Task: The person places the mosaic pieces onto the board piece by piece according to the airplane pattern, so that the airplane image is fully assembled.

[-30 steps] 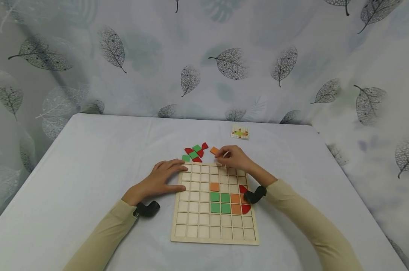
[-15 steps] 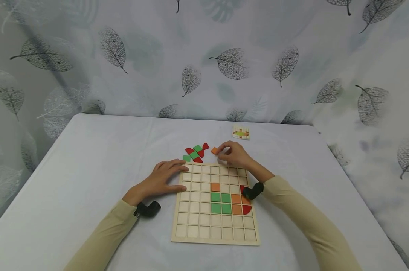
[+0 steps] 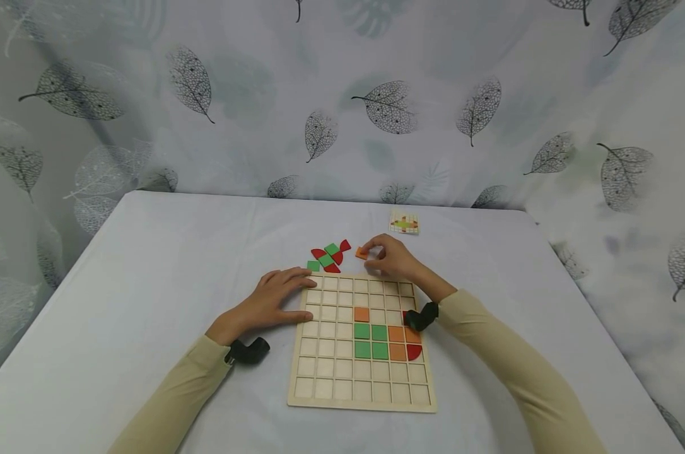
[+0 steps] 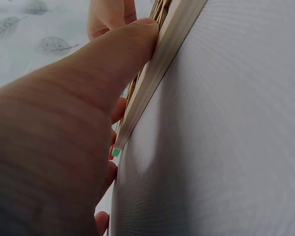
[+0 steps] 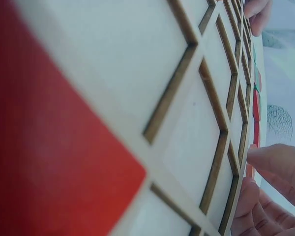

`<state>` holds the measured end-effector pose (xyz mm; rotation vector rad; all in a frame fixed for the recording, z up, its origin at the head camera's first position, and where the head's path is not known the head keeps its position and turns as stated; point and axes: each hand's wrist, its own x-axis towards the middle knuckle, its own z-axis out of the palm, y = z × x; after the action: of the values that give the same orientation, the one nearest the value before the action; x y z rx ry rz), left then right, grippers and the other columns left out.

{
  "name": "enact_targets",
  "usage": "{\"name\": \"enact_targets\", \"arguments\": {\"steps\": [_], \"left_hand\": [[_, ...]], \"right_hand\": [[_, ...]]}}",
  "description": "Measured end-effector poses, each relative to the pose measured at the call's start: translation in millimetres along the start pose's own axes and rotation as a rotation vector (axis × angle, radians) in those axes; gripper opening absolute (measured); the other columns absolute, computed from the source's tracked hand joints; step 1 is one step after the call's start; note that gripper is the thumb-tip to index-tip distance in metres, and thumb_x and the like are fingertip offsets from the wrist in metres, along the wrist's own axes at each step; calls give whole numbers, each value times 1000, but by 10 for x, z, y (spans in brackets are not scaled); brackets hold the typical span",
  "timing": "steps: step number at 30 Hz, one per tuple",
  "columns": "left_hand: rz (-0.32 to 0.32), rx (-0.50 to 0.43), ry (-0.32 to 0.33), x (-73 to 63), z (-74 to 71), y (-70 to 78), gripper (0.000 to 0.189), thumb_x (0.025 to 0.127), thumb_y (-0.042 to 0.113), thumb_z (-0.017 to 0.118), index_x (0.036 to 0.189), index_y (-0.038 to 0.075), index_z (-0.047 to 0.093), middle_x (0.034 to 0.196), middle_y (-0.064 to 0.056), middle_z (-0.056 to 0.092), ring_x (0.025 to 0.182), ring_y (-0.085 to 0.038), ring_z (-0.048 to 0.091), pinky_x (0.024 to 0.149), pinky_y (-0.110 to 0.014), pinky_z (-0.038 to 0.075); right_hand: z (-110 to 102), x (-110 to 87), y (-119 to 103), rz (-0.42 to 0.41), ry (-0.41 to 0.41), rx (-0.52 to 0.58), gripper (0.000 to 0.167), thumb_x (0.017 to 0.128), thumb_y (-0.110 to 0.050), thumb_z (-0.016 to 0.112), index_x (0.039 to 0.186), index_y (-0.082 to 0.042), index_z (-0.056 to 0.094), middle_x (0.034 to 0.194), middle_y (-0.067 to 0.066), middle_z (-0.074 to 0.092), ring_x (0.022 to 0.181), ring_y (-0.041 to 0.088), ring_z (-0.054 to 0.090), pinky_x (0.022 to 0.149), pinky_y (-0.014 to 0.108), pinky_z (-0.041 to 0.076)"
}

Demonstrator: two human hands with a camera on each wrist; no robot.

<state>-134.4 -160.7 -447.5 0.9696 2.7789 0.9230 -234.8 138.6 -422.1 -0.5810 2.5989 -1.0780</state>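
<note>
My left hand (image 3: 271, 299) lies with fingers spread along the left side of a wooden grid board (image 3: 320, 402). Its thumb (image 4: 132, 42) rests on the board's edge in the left wrist view. Beyond the far edge my right hand (image 3: 396, 257) reaches to a small orange square tile (image 3: 359, 255). The index fingertip touches this tile, while the thumb sits apart, closer to the board. In the grid are an upper orange tile (image 3: 362, 314), several green tiles (image 3: 362, 331), more orange tiles (image 3: 397, 352) and a red rounded tile (image 3: 414, 352). Another red tile is mostly hidden by the right wrist camera.
Left of the orange tile lies a cluster of loose green tiles (image 3: 326, 260) and red tiles (image 3: 345, 245). A small printed pattern card (image 3: 404, 222) lies near the back edge of the white-covered table (image 3: 178, 252). A leaf-print curtain (image 3: 251, 94) hangs behind.
My right hand has shifted slightly away from me, its index finger now reaching farther over the orange tile. The left hand stays on the board's edge.
</note>
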Motion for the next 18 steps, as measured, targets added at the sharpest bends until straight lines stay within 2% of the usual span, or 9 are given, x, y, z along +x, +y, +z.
{"name": "enact_targets", "arguments": {"steps": [5, 10, 18], "left_hand": [[-6, -1, -2, -5, -12, 11, 57, 86, 41, 73, 134, 16, 56, 148, -9, 43, 137, -28, 39, 110, -58, 19], [-5, -4, -4, -4, -11, 14, 57, 85, 41, 73, 134, 16, 56, 148, -9, 42, 137, -28, 38, 110, -58, 19], [-5, -3, 0, -6, -1, -2, 57, 85, 41, 73, 133, 16, 56, 148, -9, 42, 138, -28, 38, 110, -59, 19]], "right_hand": [[2, -8, 11, -36, 10, -28, 23, 90, -4, 68, 112, 0, 66, 122, 18, 57, 67, 14, 55, 56, 26, 51], [4, -22, 23, -77, 24, -73, 14, 90, -3, 66, 104, 0, 68, 111, 17, 61, 68, 16, 56, 56, 25, 49], [6, -18, 26, -120, 47, -128, 14, 89, -11, 72, 99, 0, 69, 101, 14, 65, 76, 20, 59, 66, 28, 48]]}}
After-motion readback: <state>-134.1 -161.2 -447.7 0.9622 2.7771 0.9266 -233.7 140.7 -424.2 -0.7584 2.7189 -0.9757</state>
